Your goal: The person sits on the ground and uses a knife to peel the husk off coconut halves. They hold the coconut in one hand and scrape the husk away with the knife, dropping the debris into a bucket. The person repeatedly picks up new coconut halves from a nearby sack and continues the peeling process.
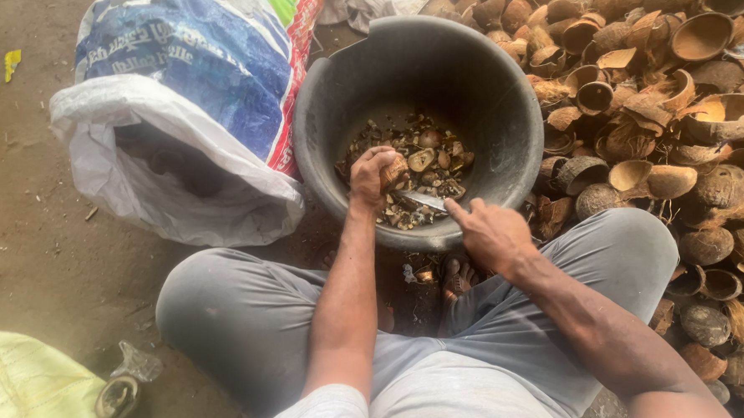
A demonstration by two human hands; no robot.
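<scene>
Left hand (373, 177) closed around brown coconut piece (395, 171) above black tub (501, 111); right hand (492, 233) gripping knife (422, 200), blade lengthwise toward the piece, tip just beneath it.

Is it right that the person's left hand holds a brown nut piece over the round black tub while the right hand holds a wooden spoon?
Not quite: the head view shows the right hand holding a metal-bladed knife, not a wooden spoon. The left hand does hold a brown nut piece over the round black tub.

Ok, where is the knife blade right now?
In the head view, the thin metal knife blade is over the round dark bucket, held by the right hand, just right of the left hand.
</scene>
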